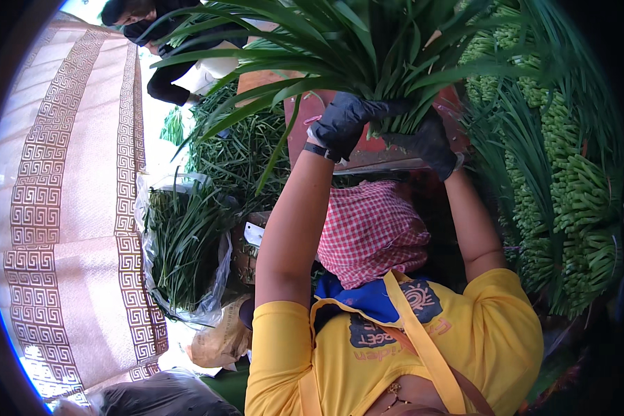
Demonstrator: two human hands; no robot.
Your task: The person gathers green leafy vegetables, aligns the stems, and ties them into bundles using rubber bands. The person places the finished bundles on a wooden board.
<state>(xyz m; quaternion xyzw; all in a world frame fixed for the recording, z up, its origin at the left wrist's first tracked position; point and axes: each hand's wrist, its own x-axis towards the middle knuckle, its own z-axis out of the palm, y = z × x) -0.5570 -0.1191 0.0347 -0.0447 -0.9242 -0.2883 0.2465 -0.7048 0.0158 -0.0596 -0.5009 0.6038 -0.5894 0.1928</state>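
Observation:
A large bunch of long flat green leaves, like Chinese chives, stands raised before me with its cut ends down. My left hand, in a black glove, grips the lower stems from the left, thumb across them. My right hand, also black-gloved, is closed round the base of the same bunch from the right. Below the bunch lies a red board or table top with a pale metal edge. A red and white checked cloth covers my lap. The palms and some fingertips are hidden.
Stacked chive bundles rise at the right. Loose leaves are heaped left of the board, beside a clear plastic bag of leaves. A cleaver-like metal blade lies near my left arm. Another person sits at the upper left. A patterned curtain hangs left.

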